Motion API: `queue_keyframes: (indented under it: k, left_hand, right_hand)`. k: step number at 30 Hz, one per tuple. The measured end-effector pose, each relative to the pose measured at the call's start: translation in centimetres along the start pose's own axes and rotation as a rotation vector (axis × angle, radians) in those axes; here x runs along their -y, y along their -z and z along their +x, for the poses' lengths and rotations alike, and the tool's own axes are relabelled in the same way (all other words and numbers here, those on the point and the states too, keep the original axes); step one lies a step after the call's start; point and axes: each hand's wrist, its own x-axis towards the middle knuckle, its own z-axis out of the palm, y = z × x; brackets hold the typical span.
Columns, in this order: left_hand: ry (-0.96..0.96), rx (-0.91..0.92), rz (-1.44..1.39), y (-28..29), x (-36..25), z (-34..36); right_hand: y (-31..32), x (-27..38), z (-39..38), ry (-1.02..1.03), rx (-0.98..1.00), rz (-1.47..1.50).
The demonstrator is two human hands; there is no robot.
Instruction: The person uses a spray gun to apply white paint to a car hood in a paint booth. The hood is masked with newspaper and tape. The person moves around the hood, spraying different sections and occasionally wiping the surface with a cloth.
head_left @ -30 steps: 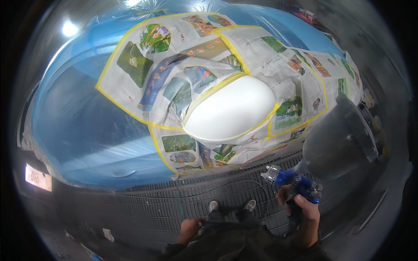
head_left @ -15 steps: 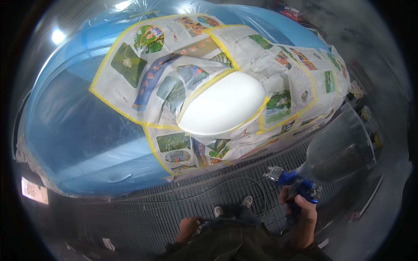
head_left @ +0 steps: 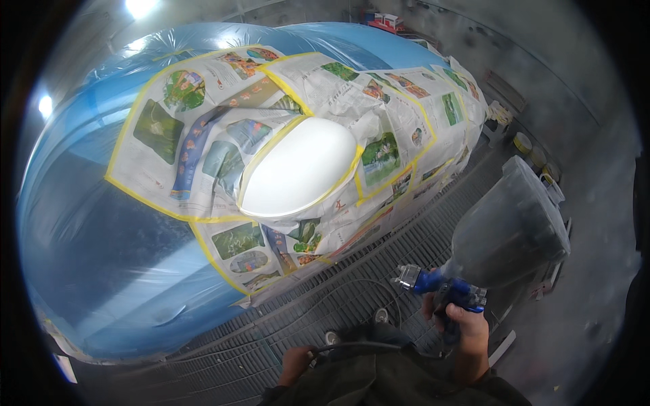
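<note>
My right hand [head_left: 467, 325] grips the handle of a blue spray gun [head_left: 443, 291], whose silver nozzle faces left. A large, cloudy see-through paint cup [head_left: 511, 230] sits tilted on top of the gun. At my waist, my left hand [head_left: 296, 363] is closed around a thin dark air hose [head_left: 352, 345] that runs across my front. Ahead of the gun, and apart from it, is a smooth white rounded panel [head_left: 301, 169]. Newspaper sheets [head_left: 399, 135] edged with yellow tape surround this panel on a large car-like body.
Blue plastic film [head_left: 115, 271] covers the body around the paper. Underfoot is a slatted metal grating [head_left: 237, 345], with a loop of hose near my shoes [head_left: 381, 316]. Several round tins [head_left: 523, 143] stand at the far right, and a red box [head_left: 387, 21] lies at the back.
The view has turned, so the covered body and white panel sit further left and the tins show more fully. The spray gun, still in my right hand, is slightly further left in the picture.
</note>
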Motion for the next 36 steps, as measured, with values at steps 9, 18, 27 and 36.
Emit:
queue_keyframes:
  k: [9,18,27,36]
  left_hand:
    - [0.071,-0.122,0.118,-3.0,-4.2,3.9]
    - [0.282,-0.097,0.212,-6.1,-8.5,5.0]
    - [0.320,-0.231,0.137,-8.3,-11.1,2.2]
    - [0.382,-0.154,0.130,-6.7,-9.7,1.3]
  right_hand:
    - [5.3,2.6,2.8,0.032,0.138,0.045]
    - [11.2,3.7,7.4,0.021,0.291,-0.003]
    - [12.4,2.8,10.7,-0.059,0.477,0.009]
    - [8.8,2.2,9.8,-0.026,0.380,-0.049]
